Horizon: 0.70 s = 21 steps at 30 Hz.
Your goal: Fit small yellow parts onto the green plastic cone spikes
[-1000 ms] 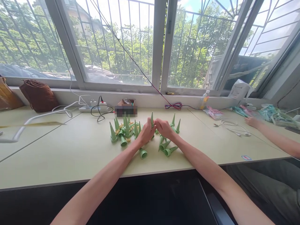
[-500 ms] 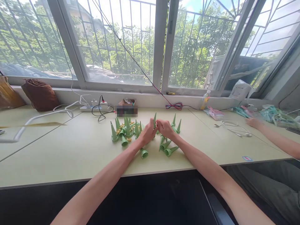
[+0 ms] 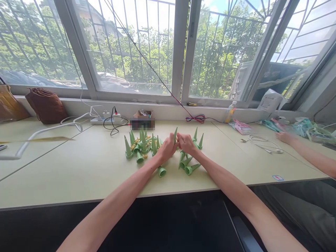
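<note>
A pale green plastic cone (image 3: 175,134) points upward from the closed fingers of my left hand (image 3: 167,148). Its lower part is hidden by the fingers. My right hand (image 3: 187,143) is pinched closed right against the cone's side; whatever sits between its fingertips is too small to make out. Left of my hands stands a cluster of similar green cones (image 3: 128,148), with small yellowish pieces (image 3: 145,156) scattered among them. One cone (image 3: 162,172) lies on its side under my left wrist, its threaded opening facing me. Several more cones (image 3: 189,170) lie or stand beside my right hand.
The pale table (image 3: 78,175) runs along the window. A small open box (image 3: 143,114), a power strip (image 3: 97,120) and a bundled wire (image 3: 195,119) are at the back. To the right lie a white cable (image 3: 262,143), plastic bags (image 3: 301,126) and another person's hand (image 3: 283,137).
The cone in my left hand has tilted slightly to the right, and my fingers have shifted a little around it. The view has moved marginally. The other cones stay put.
</note>
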Motion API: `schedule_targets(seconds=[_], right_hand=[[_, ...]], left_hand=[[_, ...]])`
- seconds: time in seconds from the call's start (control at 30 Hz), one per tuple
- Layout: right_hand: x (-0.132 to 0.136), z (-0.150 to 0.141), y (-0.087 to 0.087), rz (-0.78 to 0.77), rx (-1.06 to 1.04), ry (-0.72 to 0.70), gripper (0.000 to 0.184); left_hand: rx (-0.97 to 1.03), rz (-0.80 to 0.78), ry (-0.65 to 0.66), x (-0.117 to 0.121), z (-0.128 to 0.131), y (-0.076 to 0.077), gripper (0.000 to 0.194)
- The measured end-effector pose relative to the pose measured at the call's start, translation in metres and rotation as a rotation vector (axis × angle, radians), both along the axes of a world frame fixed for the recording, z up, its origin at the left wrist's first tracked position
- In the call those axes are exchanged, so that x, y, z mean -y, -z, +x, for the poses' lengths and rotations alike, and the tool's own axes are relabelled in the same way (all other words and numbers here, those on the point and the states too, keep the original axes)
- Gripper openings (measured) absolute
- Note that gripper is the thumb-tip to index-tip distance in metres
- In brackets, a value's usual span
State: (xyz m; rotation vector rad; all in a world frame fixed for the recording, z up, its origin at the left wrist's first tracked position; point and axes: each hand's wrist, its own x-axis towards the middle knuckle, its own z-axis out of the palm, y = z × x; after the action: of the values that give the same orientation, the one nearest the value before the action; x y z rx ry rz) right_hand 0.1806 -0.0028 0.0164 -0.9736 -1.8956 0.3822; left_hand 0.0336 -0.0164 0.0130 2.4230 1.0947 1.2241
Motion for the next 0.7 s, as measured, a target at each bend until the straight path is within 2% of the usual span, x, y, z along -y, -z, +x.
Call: schedule_targets(seconds=[0.4,0.7], right_hand=[[0.0061,0.0006,-0.0042,-0.009,-0.004,-0.045,0.061],[0.0067,0.0014,-0.0019,-0.043,0.013,-0.092,0.068]], left_hand=[[0.052,-0.001,0.063,0.0035,0.0024,-0.0062,0.013],[0.046,-0.045,-0.034,0.0019,0.0015,-0.0051,0.02]])
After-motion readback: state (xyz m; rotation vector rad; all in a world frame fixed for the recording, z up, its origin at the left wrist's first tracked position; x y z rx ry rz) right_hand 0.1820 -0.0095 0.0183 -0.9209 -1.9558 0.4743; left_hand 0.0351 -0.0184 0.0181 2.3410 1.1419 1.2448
